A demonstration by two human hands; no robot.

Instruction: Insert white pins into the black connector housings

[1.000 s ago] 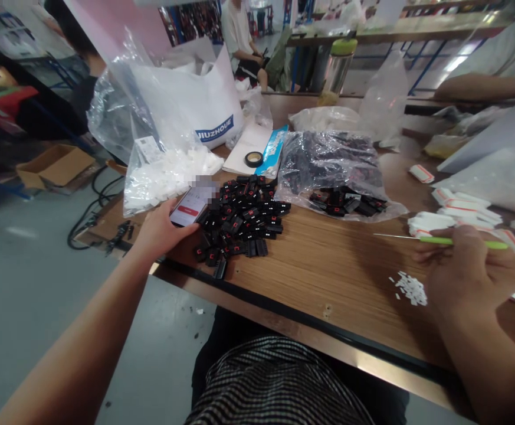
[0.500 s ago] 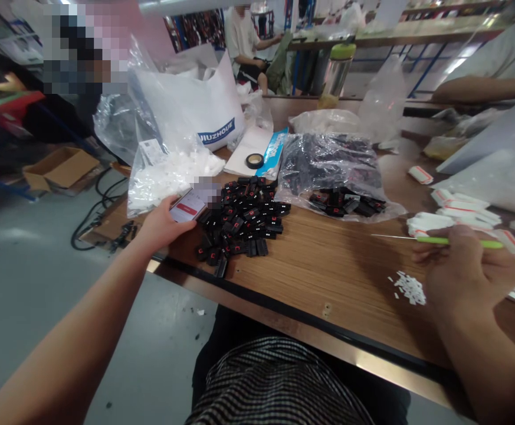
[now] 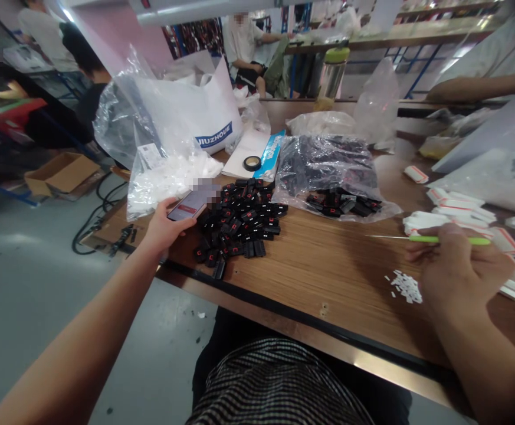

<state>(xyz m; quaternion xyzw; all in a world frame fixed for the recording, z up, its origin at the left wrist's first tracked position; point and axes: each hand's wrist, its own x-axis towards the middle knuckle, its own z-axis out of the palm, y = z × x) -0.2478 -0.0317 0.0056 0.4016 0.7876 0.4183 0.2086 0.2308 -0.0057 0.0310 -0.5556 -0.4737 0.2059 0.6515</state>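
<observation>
My left hand is closed around the near end of a smartphone, whose lit screen faces up. Right beside the phone lies a heap of small black plastic parts, some with red marks. Over the right side of the table, my right hand grips a thin metal pick with a green handle, its tip pointing left. Below that hand is a small pile of tiny white pieces. White blocks with orange edging lie behind and beside the right hand, which partly hides them.
Behind the black heap are a roll of black tape on papers and a clear bag of black parts. A white sack and a bag of white pieces stand at left. A bottle is at the back; other people sit around.
The view has shifted slightly. Both hands keep their holds, the left on the phone and the right on the pick; the piles look the same.
</observation>
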